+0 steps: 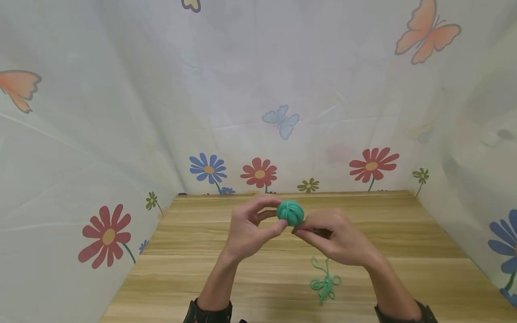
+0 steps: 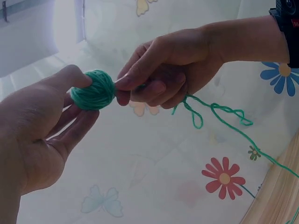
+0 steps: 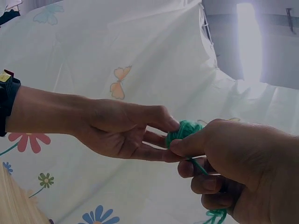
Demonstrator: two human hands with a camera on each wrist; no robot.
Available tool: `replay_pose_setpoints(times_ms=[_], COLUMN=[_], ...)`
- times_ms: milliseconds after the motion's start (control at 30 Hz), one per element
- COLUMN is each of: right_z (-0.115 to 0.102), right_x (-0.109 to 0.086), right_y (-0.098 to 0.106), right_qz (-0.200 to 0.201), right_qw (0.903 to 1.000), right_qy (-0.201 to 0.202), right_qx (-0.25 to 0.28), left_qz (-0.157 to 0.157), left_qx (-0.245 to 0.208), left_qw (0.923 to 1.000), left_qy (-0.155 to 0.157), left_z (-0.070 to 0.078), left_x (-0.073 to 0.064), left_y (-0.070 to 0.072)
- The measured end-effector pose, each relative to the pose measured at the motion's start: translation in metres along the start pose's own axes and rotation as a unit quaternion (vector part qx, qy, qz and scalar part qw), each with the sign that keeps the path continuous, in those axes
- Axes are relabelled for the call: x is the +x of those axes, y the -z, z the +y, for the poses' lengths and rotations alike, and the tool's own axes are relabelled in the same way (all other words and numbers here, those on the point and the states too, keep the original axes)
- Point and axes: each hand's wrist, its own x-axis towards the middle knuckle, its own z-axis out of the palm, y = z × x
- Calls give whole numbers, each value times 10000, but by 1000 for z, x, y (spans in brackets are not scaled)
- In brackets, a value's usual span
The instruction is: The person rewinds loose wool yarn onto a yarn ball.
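A small ball of green yarn (image 1: 290, 212) is held above the table between the thumb and fingers of my left hand (image 1: 254, 226). My right hand (image 1: 337, 235) is close against the ball's right side, pinching the yarn strand (image 3: 199, 166) between thumb and forefinger. In the left wrist view, loops of loose yarn (image 2: 194, 112) hang below the right hand, and a strand runs down toward the table. A loose tangle of the same yarn (image 1: 325, 285) lies on the wood under the right hand.
The wooden table (image 1: 194, 269) has light and dark grain. Behind and beside it hangs a pale curtain (image 1: 226, 89) printed with flowers and butterflies. Dark sleeve cuffs (image 1: 208, 312) show at the lower edge.
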Motion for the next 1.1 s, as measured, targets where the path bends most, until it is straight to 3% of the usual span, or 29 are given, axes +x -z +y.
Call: replay_pose_setpoints(times_ms=[233, 500, 733, 800, 967, 1100], right_z=[-19, -26, -21, -17, -8, -2], right_x=[4, 2, 1, -1, -3, -4], right_y=[6, 12, 12, 12, 12, 12], right_qz=[6, 468, 735, 771, 781, 782], right_qw=[9991, 9950, 9960, 9965, 9969, 9969], right_qy=[348, 666, 365, 261, 116, -67], right_qx=[261, 587, 344, 196, -3, -59], left_qz=[105, -478, -1011, -1112, -1282, -1306], left_qx=[233, 300, 70, 16, -192, -356], left_qw=[9996, 9983, 9937, 9923, 9899, 9889], left_qy=[79, 120, 483, 538, 568, 613], left_z=[3, 4, 5, -2, -20, -18], left_x=[2, 2, 0, -3, -9, -10], left_y=[-1, -3, -4, -2, 0, 1])
